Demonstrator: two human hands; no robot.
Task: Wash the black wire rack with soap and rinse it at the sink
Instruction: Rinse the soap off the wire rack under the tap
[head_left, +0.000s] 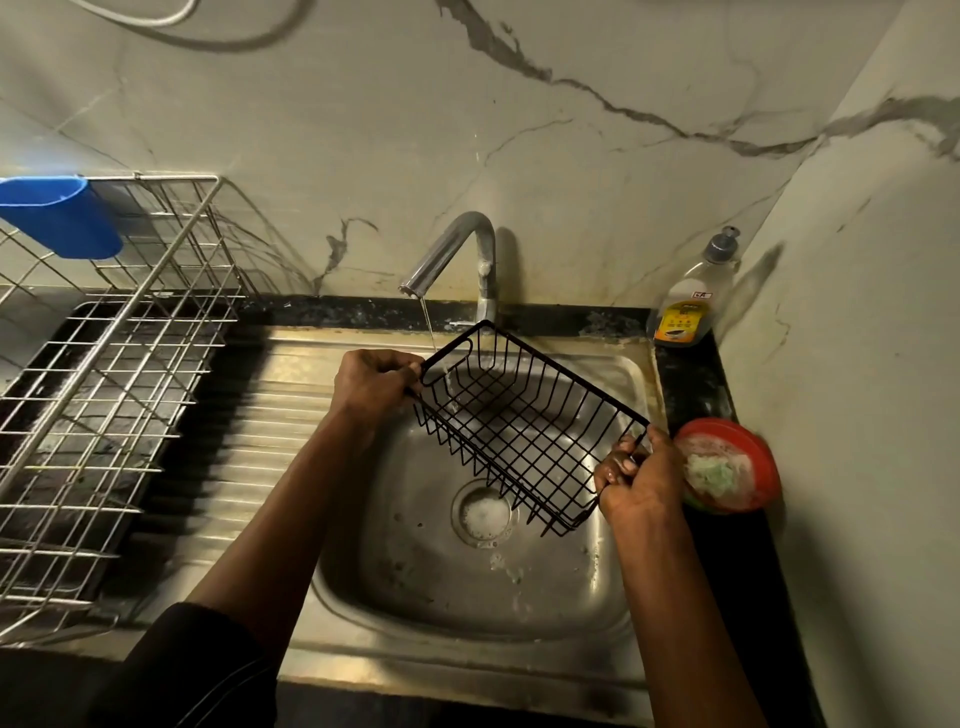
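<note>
1. So the black wire rack (524, 431) is up over the sink (618, 613) basin, tilted, far end under the faucet (457, 254). A thin stream of water (429, 327) runs down onto that far-left corner of it.
2. Both hands are clenched on it: left hand (371, 384) has the end by the faucet, right hand (641, 475) grips the near-right end, fingers hooked through the wires.
3. Looks to me like the rinse step. I can't see suds on the wires, though there's some foam sitting in the drain (484, 514).
4. The soap bottle (688, 296) stands at the sink's back-right corner, untouched, and the red dish with a green scrubber (727, 465) sits on the right edge, just beside the right hand. Neither is being used.
5. Next move, I'd guess: slide or turn the rack so the stream passes over the rest of the wires, since only one corner is getting wet.
6. Then it probably goes to the steel drying rack (104, 395) on the left drainboard, but that's just my read.
</note>
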